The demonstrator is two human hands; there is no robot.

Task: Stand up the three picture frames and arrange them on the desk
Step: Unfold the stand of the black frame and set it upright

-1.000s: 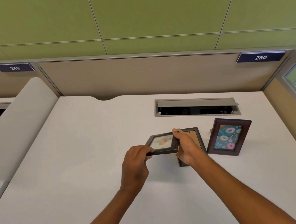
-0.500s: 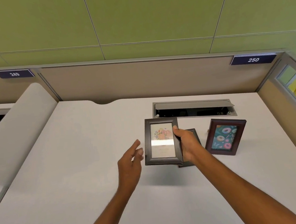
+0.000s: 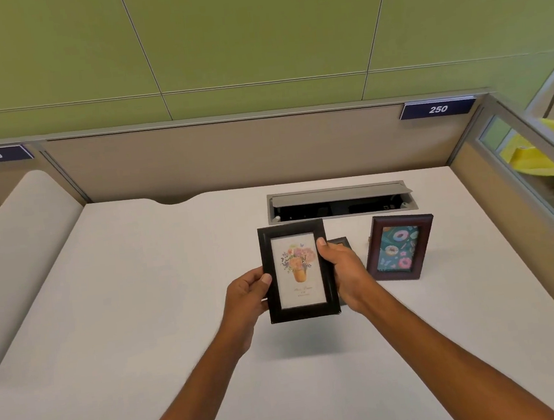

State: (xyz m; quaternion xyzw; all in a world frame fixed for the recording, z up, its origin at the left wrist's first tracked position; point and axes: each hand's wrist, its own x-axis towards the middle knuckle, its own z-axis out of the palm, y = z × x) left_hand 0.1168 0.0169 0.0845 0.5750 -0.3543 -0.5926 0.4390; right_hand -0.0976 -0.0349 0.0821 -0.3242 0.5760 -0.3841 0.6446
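A black picture frame (image 3: 297, 271) with a flower-vase print is held upright above the white desk (image 3: 137, 318), facing me. My left hand (image 3: 248, 297) grips its left edge and my right hand (image 3: 341, 273) grips its right edge, thumb on the front. Behind my right hand a second dark frame (image 3: 340, 243) lies flat on the desk, mostly hidden. To the right a reddish-brown frame (image 3: 399, 248) with a donut print stands upright on the desk.
An open cable tray (image 3: 341, 202) is set into the desk behind the frames. A beige partition (image 3: 229, 153) with a "250" label (image 3: 438, 109) closes the back. A glass side panel (image 3: 528, 165) stands at the right, a rounded divider (image 3: 17, 234) at the left.
The black frame was tipped from flat to upright and facing me. My left hand let go half a second ago and now grips the frame's left edge again.
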